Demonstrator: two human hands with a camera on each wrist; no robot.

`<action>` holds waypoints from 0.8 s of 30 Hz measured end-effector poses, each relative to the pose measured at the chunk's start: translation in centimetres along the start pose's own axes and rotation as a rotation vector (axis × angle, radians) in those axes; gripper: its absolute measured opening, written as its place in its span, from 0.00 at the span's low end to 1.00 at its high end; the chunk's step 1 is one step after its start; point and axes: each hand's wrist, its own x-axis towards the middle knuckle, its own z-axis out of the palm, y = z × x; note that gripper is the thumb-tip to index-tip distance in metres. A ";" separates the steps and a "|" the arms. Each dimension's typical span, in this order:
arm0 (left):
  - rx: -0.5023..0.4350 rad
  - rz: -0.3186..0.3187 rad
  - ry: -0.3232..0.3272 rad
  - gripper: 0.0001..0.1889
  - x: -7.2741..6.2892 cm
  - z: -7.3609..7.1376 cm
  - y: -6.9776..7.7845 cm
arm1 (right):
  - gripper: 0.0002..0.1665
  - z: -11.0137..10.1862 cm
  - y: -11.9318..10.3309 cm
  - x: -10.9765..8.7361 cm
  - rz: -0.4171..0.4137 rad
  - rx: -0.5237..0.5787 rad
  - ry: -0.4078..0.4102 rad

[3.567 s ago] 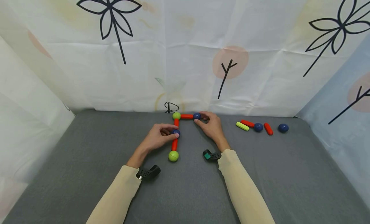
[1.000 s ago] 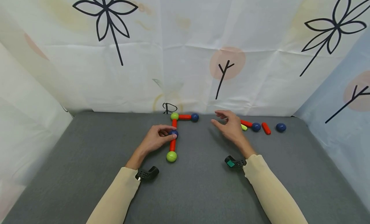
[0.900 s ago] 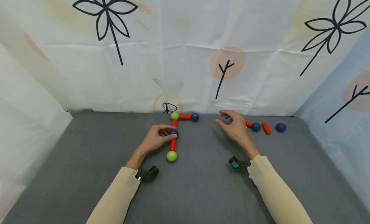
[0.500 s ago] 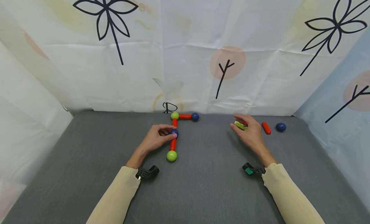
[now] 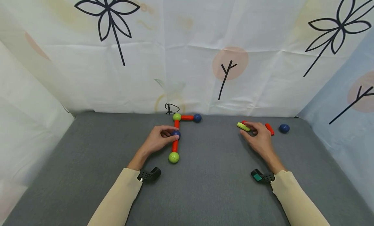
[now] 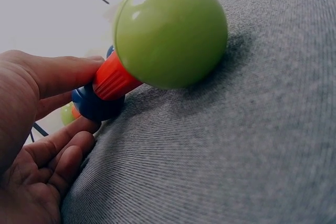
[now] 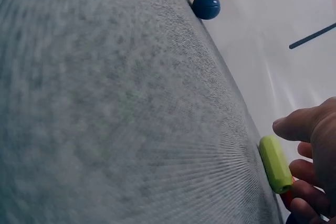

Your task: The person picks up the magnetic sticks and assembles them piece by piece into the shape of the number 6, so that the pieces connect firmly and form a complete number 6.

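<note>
My left hand [image 5: 157, 140] pinches a blue ball [image 5: 176, 133] between thumb and fingers. Red rods join this ball to a green ball [image 5: 173, 157] nearer me and another green ball [image 5: 177, 117] behind it. From the rear one, a red rod [image 5: 187, 117] runs right to a blue ball [image 5: 197, 118]. My right hand [image 5: 260, 140] hovers over the loose pieces at right, thumb apart from the fingers. Beside its fingertips lies a yellow-green rod [image 7: 275, 164], with a red rod partly visible behind. The hand hides the blue ball beneath it in the head view.
Right of the right hand lie a red rod [image 5: 269, 129] and a loose blue ball [image 5: 284, 128]. The grey cloth surface [image 5: 198, 187] ends at a white patterned curtain [image 5: 193, 73]. Each wrist carries a black camera mount [image 5: 149, 174].
My right hand has left the blue ball at the end of the built shape and moved right to the loose pieces. My left hand has kept its pinch on the middle blue ball.
</note>
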 end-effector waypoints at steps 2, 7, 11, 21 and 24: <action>-0.007 0.003 -0.002 0.17 0.0 0.0 0.0 | 0.20 0.0 0.2 -0.1 0.012 0.002 -0.002; -0.028 0.007 -0.004 0.17 0.0 0.1 0.0 | 0.21 0.0 0.5 -0.2 0.041 0.015 -0.008; -0.027 0.010 -0.003 0.16 0.0 0.1 0.0 | 0.21 0.1 0.7 -0.2 0.058 0.014 -0.011; -0.026 0.013 -0.005 0.16 0.0 0.1 0.0 | 0.21 0.2 0.9 -0.4 0.089 -0.052 -0.054; -0.025 0.014 -0.007 0.16 0.0 0.1 0.0 | 0.21 0.3 0.9 -0.4 0.089 -0.075 -0.064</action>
